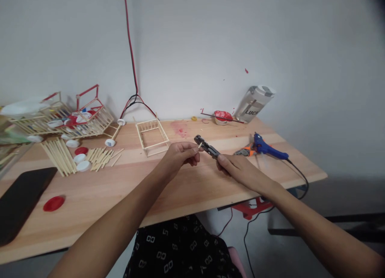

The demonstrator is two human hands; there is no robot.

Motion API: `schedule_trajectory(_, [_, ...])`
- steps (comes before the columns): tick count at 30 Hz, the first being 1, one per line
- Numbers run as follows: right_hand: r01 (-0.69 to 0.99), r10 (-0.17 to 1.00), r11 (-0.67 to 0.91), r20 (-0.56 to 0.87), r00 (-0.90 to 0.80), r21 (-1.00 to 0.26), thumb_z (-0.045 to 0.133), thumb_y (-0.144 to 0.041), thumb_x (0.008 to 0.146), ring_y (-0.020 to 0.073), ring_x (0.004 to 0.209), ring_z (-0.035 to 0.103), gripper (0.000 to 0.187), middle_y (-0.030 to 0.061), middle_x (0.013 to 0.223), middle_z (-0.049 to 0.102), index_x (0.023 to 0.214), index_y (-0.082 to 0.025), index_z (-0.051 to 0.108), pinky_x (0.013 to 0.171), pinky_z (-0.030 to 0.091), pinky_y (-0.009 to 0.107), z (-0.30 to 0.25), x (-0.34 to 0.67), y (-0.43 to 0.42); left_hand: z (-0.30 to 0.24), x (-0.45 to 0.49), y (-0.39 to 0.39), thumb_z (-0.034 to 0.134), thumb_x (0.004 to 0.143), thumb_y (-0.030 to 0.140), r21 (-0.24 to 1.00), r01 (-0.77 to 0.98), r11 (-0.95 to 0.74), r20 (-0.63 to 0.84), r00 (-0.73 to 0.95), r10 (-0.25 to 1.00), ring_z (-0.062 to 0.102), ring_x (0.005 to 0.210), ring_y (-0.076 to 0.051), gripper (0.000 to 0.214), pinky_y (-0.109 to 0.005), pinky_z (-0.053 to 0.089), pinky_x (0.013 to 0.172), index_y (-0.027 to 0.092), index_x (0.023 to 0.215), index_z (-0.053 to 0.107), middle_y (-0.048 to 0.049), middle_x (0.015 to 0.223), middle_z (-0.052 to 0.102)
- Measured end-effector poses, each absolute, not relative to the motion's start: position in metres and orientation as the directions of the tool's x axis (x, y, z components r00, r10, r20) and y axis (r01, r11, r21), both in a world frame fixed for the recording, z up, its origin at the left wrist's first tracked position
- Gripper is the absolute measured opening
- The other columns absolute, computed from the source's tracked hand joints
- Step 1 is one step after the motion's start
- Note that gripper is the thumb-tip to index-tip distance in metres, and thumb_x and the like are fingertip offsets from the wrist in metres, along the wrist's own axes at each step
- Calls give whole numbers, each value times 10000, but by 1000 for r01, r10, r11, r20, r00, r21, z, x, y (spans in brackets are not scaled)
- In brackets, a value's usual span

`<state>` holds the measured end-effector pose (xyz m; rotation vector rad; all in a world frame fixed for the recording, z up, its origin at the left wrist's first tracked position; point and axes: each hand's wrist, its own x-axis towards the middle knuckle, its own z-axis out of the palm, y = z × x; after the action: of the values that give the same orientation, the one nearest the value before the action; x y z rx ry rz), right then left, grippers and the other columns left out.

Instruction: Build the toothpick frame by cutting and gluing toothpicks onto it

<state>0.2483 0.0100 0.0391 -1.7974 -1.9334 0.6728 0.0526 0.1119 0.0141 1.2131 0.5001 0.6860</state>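
My left hand (181, 154) is closed in a pinch on a short wooden stick (200, 145), held just above the wooden table (120, 190). The stick's tip sits at the jaws of a small dark cutter (207, 146). My right hand (239, 170) is wrapped round the cutter's handles, slightly right of the left hand. Both hands hover over the table's middle, near its front edge.
A small stick frame (152, 136) stands behind the left hand. Loose sticks (60, 154) and bottle caps (82, 158) lie at left, with a larger stick structure (75, 117) behind. A blue glue gun (267, 148), red paint dish (223, 116), tilted can (255, 102), dark phone (21, 200) and red cap (53, 203) also lie here.
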Motion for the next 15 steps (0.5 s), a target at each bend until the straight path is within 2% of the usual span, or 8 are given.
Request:
schedule_trajectory(6, [775, 994, 21, -72, -86, -631, 209, -625, 956, 164, 635, 519, 592, 18, 667, 593, 698, -192, 521, 631, 354, 284, 42, 251, 9, 15, 53, 111, 718, 735, 349, 956, -215, 198, 15, 712, 702, 498, 531, -73, 288, -225, 376, 550, 93, 865, 692, -3, 620, 583])
schedule_trajectory(15, [788, 996, 34, -42, -76, -615, 235, -622, 951, 161, 618, 484, 575, 10, 628, 536, 672, -195, 498, 613, 327, 284, 42, 246, 8, 12, 53, 112, 724, 739, 346, 950, -222, 219, 11, 727, 686, 505, 525, -74, 296, -223, 374, 542, 90, 884, 699, -3, 615, 586])
